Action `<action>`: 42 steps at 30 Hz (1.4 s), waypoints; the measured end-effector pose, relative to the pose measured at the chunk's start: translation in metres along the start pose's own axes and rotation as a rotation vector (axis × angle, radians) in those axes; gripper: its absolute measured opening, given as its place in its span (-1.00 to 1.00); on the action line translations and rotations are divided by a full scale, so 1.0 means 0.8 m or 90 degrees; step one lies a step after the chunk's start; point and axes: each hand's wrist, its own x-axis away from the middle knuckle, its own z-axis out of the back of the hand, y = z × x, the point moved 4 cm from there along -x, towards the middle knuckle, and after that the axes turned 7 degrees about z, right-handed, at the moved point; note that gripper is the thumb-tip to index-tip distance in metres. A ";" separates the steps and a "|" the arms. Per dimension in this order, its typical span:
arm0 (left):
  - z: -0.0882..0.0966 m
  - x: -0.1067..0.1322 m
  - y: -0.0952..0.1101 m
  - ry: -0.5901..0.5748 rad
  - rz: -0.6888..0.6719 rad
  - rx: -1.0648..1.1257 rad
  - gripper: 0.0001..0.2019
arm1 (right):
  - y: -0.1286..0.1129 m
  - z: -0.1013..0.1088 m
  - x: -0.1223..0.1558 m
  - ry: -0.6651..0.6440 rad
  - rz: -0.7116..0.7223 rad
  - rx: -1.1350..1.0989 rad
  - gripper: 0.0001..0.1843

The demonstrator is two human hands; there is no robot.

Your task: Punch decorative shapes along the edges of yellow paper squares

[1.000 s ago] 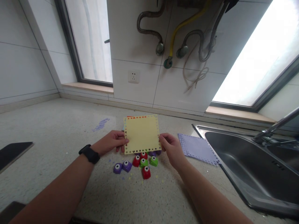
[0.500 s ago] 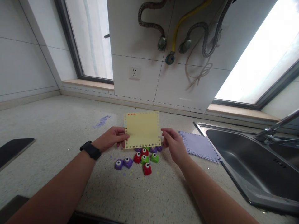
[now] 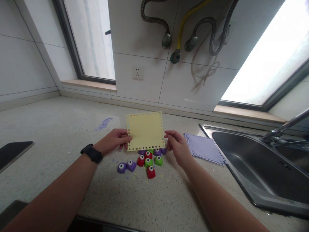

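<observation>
My left hand (image 3: 118, 139) pinches the left edge of a yellow sheet of paper (image 3: 145, 130), thumb in front and fingers behind. Small punched shapes, some of them stars, run along the sheet's borders. Just off its right edge is my right hand (image 3: 177, 144), its fingers loosely bent and apart, with no grip on the paper showing. Below the sheet lie several small craft punches: purple ones (image 3: 122, 167), red ones (image 3: 151, 172) and green ones (image 3: 158, 160). The sheet partly hides the farthest punches.
A stack of lilac punched paper (image 3: 205, 149) lies right of my right hand, against the steel sink (image 3: 243, 154). Purple paper bits (image 3: 103, 124) are heaped at the back left. Yellow and purple scraps dot the counter (image 3: 116, 199). A dark flat object (image 3: 14, 153) lies far left.
The whole view has shifted slightly, with everything a little higher in the picture. The yellow sheet stays in my left hand, and my right hand stays beside its right edge.
</observation>
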 end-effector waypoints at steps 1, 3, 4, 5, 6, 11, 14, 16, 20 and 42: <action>0.000 0.000 0.000 0.001 0.000 0.001 -0.73 | 0.000 -0.001 0.000 -0.003 -0.002 -0.002 -0.73; 0.000 0.001 0.001 0.002 0.000 0.002 -0.72 | -0.001 -0.003 0.001 -0.012 -0.003 -0.005 -0.74; -0.001 0.001 0.002 0.002 -0.001 0.002 -0.72 | -0.002 -0.003 0.002 -0.018 -0.003 -0.005 -0.74; -0.001 0.001 0.003 0.002 -0.002 0.003 -0.72 | -0.002 -0.004 0.002 -0.024 -0.003 -0.003 -0.75; -0.002 0.002 0.004 0.002 -0.004 0.004 -0.72 | -0.003 -0.005 0.003 -0.030 -0.003 0.003 -0.75; -0.002 0.003 0.006 0.001 -0.001 0.002 -0.72 | -0.003 -0.007 0.006 -0.057 -0.018 0.047 -0.69; -0.001 0.003 0.004 0.000 -0.002 -0.010 -0.72 | -0.005 -0.009 0.008 -0.083 -0.020 0.066 -0.67; 0.000 0.002 0.001 -0.002 -0.003 -0.016 -0.72 | -0.006 -0.010 0.009 -0.095 -0.014 0.073 -0.66; 0.003 0.000 -0.004 0.000 -0.006 -0.024 -0.71 | -0.009 -0.011 0.011 -0.106 -0.008 0.078 -0.66; 0.006 -0.002 -0.009 0.000 -0.001 -0.039 -0.71 | -0.007 -0.010 0.011 -0.114 -0.007 0.095 -0.70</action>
